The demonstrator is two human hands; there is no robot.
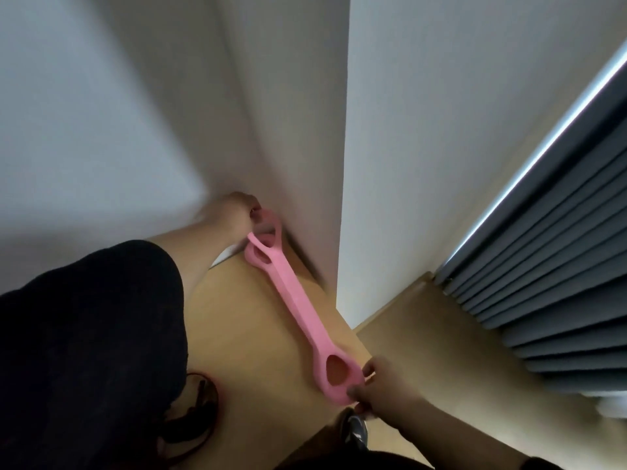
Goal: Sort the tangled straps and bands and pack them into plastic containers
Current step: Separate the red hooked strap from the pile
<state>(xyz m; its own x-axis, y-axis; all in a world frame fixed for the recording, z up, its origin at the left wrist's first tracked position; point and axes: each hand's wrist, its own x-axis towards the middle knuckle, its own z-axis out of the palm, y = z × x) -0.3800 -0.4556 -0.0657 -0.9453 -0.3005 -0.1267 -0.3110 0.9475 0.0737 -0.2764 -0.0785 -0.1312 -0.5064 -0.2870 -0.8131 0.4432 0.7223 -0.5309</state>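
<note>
White walls [424,130] meet at a projecting corner above a wooden floor [244,334]. Grey pleated curtain [559,283] hangs at right. A pink band [291,300] with looped ends is stretched diagonally above the floor, between both hands. Left hand [234,215], near the wall, has its grip pinched closed on the upper loop. Right hand [380,390] has its grip pinched closed on the lower loop. Dark straps [200,401], blurred, lie lower left.
</note>
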